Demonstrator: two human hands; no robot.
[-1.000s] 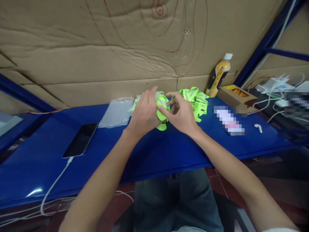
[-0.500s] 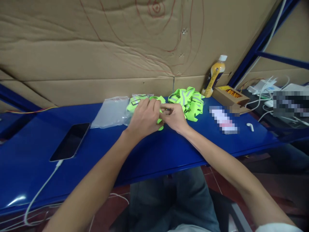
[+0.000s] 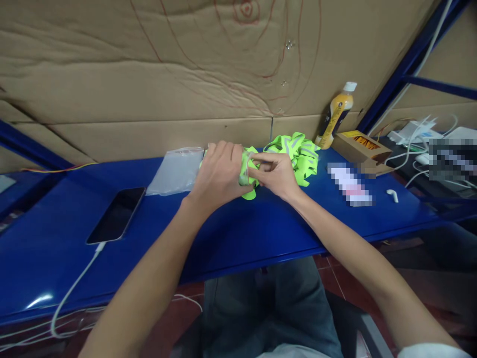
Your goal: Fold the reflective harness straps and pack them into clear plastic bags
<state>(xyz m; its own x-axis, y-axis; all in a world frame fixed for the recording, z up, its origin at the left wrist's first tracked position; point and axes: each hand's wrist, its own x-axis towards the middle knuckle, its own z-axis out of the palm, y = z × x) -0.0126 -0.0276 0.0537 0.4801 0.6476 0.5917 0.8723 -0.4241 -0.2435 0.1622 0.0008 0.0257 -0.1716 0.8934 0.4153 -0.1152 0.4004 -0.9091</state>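
My left hand (image 3: 221,171) curls over a neon-green reflective strap bundle (image 3: 245,169) near the back of the blue table. From the other side, the thumb and fingers of my right hand (image 3: 278,174) pinch the same bundle. Part of the bundle is hidden behind my left hand. A loose heap of neon-green straps with grey reflective stripes (image 3: 298,151) lies just behind and right of my right hand. A clear plastic bag (image 3: 175,171) rests flat to the left of my left hand.
A phone (image 3: 117,215) on a white cable lies at left on the blue table (image 3: 238,238). To the right stand a yellow drink bottle (image 3: 337,117) and an open cardboard box (image 3: 363,149), with a blurred-out item and a white earbud (image 3: 392,195) in front. Cardboard (image 3: 149,94) backs the table.
My left hand has shifted slightly left and covers more of the green material beside the bag. My right fingers have straightened on the bundle. The whole view has moved a little.
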